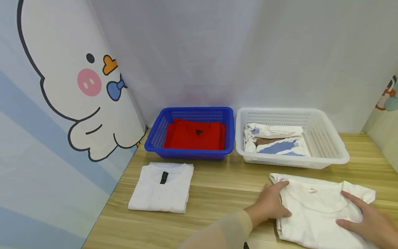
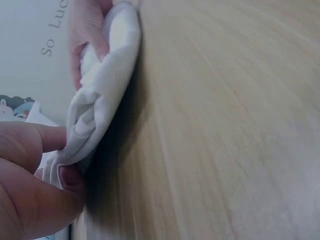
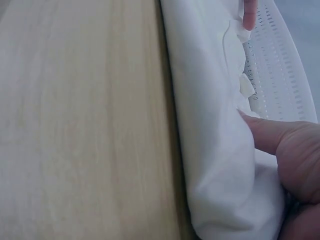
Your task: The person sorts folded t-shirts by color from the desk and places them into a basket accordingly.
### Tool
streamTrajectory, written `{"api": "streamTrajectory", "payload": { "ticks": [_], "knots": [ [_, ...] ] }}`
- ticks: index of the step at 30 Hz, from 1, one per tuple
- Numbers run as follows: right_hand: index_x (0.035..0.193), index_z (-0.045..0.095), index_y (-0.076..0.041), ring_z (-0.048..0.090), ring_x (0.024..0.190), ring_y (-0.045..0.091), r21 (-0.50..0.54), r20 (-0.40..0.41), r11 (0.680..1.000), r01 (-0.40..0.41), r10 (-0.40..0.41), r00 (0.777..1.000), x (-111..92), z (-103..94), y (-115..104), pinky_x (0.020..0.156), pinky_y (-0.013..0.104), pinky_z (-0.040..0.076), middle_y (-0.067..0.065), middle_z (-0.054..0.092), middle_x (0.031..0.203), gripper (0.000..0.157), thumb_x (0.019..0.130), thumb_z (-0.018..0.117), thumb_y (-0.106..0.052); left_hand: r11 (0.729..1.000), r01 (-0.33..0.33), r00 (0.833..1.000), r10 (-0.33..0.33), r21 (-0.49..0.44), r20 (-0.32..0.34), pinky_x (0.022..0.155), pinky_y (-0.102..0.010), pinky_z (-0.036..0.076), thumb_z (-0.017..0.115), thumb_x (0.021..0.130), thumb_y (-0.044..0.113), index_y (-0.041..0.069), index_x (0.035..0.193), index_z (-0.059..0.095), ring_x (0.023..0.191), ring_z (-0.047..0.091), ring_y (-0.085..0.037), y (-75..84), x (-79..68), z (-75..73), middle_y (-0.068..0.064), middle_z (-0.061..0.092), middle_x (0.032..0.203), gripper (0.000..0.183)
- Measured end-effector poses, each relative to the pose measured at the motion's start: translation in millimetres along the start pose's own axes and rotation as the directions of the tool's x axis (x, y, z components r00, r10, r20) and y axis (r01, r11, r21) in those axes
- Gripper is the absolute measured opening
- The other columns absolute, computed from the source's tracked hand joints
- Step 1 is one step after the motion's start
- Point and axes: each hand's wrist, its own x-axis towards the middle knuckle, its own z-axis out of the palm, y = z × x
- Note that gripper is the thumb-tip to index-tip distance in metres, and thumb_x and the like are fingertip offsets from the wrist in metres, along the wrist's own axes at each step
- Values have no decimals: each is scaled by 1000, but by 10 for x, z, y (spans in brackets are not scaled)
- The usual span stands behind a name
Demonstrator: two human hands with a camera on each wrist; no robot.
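A folded white T-shirt [image 1: 320, 211] lies on the table at the front right, its neckline toward the back. My left hand [image 1: 272, 204] pinches its left edge. In the left wrist view, the thumb and a finger [image 2: 52, 137] hold the layered folds of cloth. On the shirt's right part rests my right hand [image 1: 370, 221], index finger and thumb spread apart and fairly straight. The right wrist view shows that thumb [image 3: 267, 132] pressing the white cloth [image 3: 215, 130]; the other fingers are hidden there.
Another folded white T-shirt [image 1: 161, 193] with a black neck label lies at the left. Behind stand a blue basket [image 1: 189, 152] holding folded red clothing [image 1: 196, 136] and a white basket [image 1: 329, 138] holding folded printed white clothing [image 1: 280, 145]. Walls enclose the wooden table [image 1: 224, 193].
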Motion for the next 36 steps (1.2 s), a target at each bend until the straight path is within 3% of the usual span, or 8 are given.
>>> {"api": "streamTrajectory", "payload": {
  "ticks": [5, 11, 18, 21, 23, 27, 34, 36],
  "knots": [
    [145, 29, 3, 50, 97, 62, 22, 1, 1000, 4, -4, 1000, -23, 15, -41, 73, 68, 41, 49, 40, 124, 94, 77, 79, -41, 979, 48, 998, -38, -200, 57, 93, -28, 47, 87, 62, -1, 39, 128, 59, 123, 48, -11, -33, -24, -20, 12, 53, 133, 82],
    [147, 31, -3, 38, 109, 67, 143, 35, 989, -31, 26, 999, -29, -38, 2, 78, 72, 34, 49, 32, 131, 84, 83, 76, -33, 976, -26, 991, 54, -216, 126, 100, -29, 42, 86, 66, 2, 36, 132, 57, 124, 46, -10, -100, -33, -57, 11, 52, 135, 79],
    [153, 25, -15, 30, 117, 63, 303, 176, 942, -146, 96, 980, -28, -111, 53, 79, 71, 37, 46, 18, 141, 79, 90, 68, -36, 957, -86, 980, 131, -278, 150, 105, -30, 36, 85, 65, 0, 36, 141, 47, 129, 42, -12, -227, -21, -154, 8, 45, 143, 92],
    [152, 30, -18, 47, 117, 22, 343, 150, 932, -116, 67, 986, -35, -114, 44, 81, 47, 50, 42, 22, 143, 72, 92, 67, -31, 942, -104, 977, 157, -318, 146, 108, -28, 33, 85, 68, 2, 35, 143, 45, 132, 38, -10, -294, -20, -225, 12, 42, 145, 92],
    [150, 34, -18, 40, 107, -7, 343, 117, 935, -85, 47, 992, -46, -114, 15, 75, 27, 49, 38, 27, 142, 68, 92, 67, -29, 934, -110, 974, 169, -341, 149, 109, -27, 31, 84, 69, 2, 35, 144, 43, 133, 36, -8, -329, -28, -288, 15, 40, 146, 91],
    [148, 38, -19, 26, 96, -23, 347, 64, 937, -44, 23, 998, -64, -124, -56, 67, 11, 42, 34, 33, 140, 66, 90, 69, -26, 909, -129, 968, 202, -395, 148, 109, -25, 29, 83, 72, 4, 34, 145, 41, 135, 31, -5, -387, -67, -433, 20, 37, 146, 90],
    [148, 41, -22, 37, 100, -22, 433, -13, 901, 4, 2, 1000, -96, -188, -228, 71, 10, 45, -26, 39, 122, 67, 88, 71, -19, 875, -203, 955, 276, -439, 109, 107, -22, 30, 83, 74, 8, 35, 146, 40, 135, 28, -3, -419, -192, -729, 22, 35, 146, 88],
    [149, 39, -21, 44, 100, -17, 475, -21, 880, 24, -16, 1000, -106, -223, -292, 70, 15, 49, -31, 40, 119, 68, 89, 70, -14, 874, -241, 948, 306, -422, 92, 106, -22, 31, 83, 76, 11, 35, 146, 39, 136, 28, -4, -413, -228, -821, 22, 34, 146, 87]
  ]
}}
